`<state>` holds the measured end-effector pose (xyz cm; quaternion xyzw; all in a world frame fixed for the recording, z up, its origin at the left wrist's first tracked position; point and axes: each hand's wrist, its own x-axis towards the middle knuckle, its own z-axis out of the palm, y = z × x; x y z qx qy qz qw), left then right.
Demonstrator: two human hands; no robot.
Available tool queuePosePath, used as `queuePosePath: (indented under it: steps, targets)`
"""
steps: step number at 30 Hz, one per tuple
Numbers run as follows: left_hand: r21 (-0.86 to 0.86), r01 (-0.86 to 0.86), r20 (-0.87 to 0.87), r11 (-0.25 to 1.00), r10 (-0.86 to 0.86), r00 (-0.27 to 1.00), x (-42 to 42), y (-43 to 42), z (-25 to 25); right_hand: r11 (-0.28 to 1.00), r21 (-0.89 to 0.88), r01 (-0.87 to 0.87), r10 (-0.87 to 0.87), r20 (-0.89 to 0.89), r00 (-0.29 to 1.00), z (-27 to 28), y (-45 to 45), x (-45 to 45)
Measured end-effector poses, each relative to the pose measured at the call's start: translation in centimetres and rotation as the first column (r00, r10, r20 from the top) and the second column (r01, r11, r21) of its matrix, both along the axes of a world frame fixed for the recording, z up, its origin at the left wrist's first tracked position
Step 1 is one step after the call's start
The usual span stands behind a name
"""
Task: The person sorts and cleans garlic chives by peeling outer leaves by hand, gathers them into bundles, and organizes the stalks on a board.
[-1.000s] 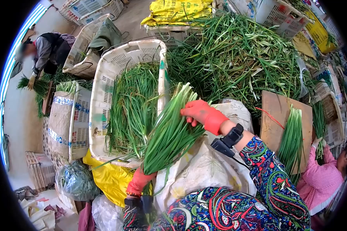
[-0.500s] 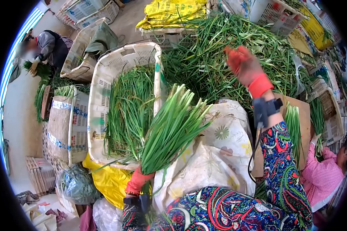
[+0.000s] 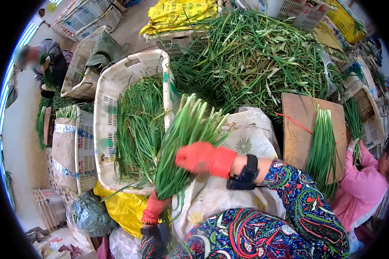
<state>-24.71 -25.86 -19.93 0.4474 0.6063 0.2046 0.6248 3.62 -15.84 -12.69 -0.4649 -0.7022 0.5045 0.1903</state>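
To your left, the white plastic crate (image 3: 106, 166) holds loose, tangled chives (image 3: 138, 125), so much there looks unsorted. Your left hand (image 3: 154, 206), partly hidden by leaves, is clamped on the leafy lower end of the chive bunch (image 3: 183, 125), beside the crate's right edge. Its pale stem ends look uneven, and it seems only partly tidied. Your right hand (image 3: 207, 159) is blurred across its leaves; you can't tell whether it grips them. Beyond lies a heap of loose greens (image 3: 268, 56); further right, one neater, untied-looking bundle (image 3: 322, 142) rests on the brown board (image 3: 296, 116).
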Motion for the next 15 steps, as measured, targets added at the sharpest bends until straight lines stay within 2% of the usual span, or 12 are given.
queuePosePath:
  steps: [1, 2, 3, 4, 6, 7, 9, 10, 12, 13, 14, 15]
  targets:
    - [-0.004, 0.012, 0.008, 1.000, -0.011, 1.000, -0.2, 0.0, -0.6, 0.894, -0.445, -0.049, -0.007, -0.124, 0.992, 3.0, -0.9, 0.2]
    - [-0.007, 0.022, 0.014, 1.000, -0.022, 1.000, -0.6, 0.1, -1.1, 0.822, -0.556, -0.119, -0.046, -0.274, 0.961, 2.6, -1.6, 0.1]
    - [-0.007, 0.030, 0.018, 1.000, -0.030, 0.999, -0.8, 0.1, -1.3, 0.739, -0.641, -0.208, -0.104, -0.412, 0.905, 2.3, -2.1, 0.1]
    - [0.001, 0.032, 0.058, 0.999, -0.032, 0.998, -0.6, 0.2, -1.2, 0.728, -0.647, -0.226, -0.144, -0.466, 0.873, 3.1, -2.0, 0.9]
    - [-0.021, 0.077, 0.017, 0.997, -0.076, 0.997, -0.8, 0.5, -0.8, 0.708, -0.654, -0.266, -0.224, -0.565, 0.794, 6.1, -1.2, 3.7]
    - [-0.033, 0.099, -0.001, 0.995, -0.099, 0.995, -0.9, 0.6, -0.8, 0.742, -0.633, -0.221, -0.274, -0.587, 0.762, 7.7, -0.5, 5.4]
    - [0.012, 0.163, -0.182, 0.986, -0.159, 0.971, -3.4, -0.1, -4.1, 0.941, -0.319, -0.113, -0.186, -0.765, 0.617, 9.1, 1.3, 9.0]
    - [0.031, 0.197, -0.271, 0.980, -0.182, 0.945, -4.2, -0.5, -5.3, 0.988, -0.091, 0.124, -0.149, -0.762, 0.631, 9.8, 2.4, 10.7]
    - [-0.064, 0.128, -0.149, 0.990, -0.136, 0.979, -2.7, 0.1, -3.3, 0.943, -0.169, 0.286, -0.285, -0.856, 0.431, 13.1, 4.2, 13.7]
    - [-0.114, 0.098, -0.090, 0.989, -0.109, 0.990, -1.9, 0.3, -2.1, 0.861, -0.134, 0.491, -0.365, -0.835, 0.412, 12.5, 5.9, 15.5]
    - [-0.114, 0.080, -0.067, 0.990, -0.088, 0.994, -1.3, 0.3, -1.4, 0.801, -0.074, 0.594, -0.459, -0.713, 0.530, 12.3, 6.7, 16.9]
    - [-0.113, 0.062, -0.045, 0.992, -0.068, 0.997, -0.9, 0.3, -0.8, 0.742, 0.081, 0.665, -0.495, -0.602, 0.626, 9.6, 8.3, 17.8]
